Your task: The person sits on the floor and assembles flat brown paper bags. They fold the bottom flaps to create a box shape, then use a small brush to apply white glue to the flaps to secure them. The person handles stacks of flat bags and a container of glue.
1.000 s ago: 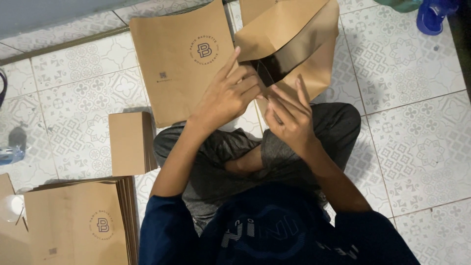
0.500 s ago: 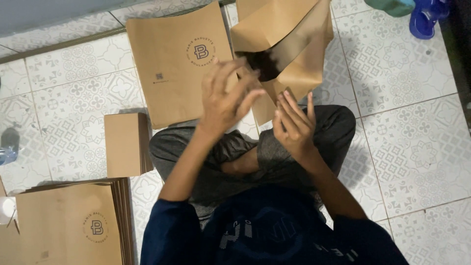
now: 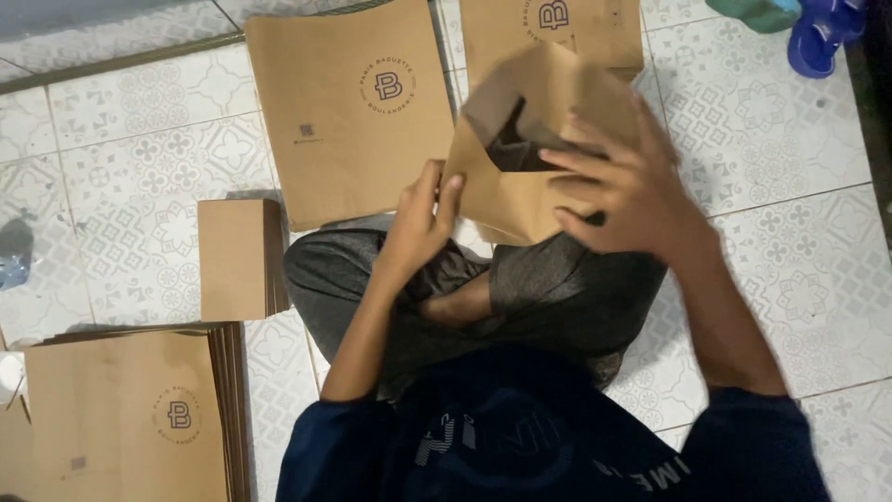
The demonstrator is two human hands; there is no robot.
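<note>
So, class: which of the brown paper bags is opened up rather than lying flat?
The bag between the person's hands; its mouth gapes, showing a dark inside.

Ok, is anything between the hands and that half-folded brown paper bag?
Nothing visible. The left hand already grips the left edge of the brown paper bag, and the right hand lies spread on its front, blurred. No other thing sits between them.

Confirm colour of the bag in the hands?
Plain kraft brown paper bag, dark inside its open mouth; head view shows it.
</note>
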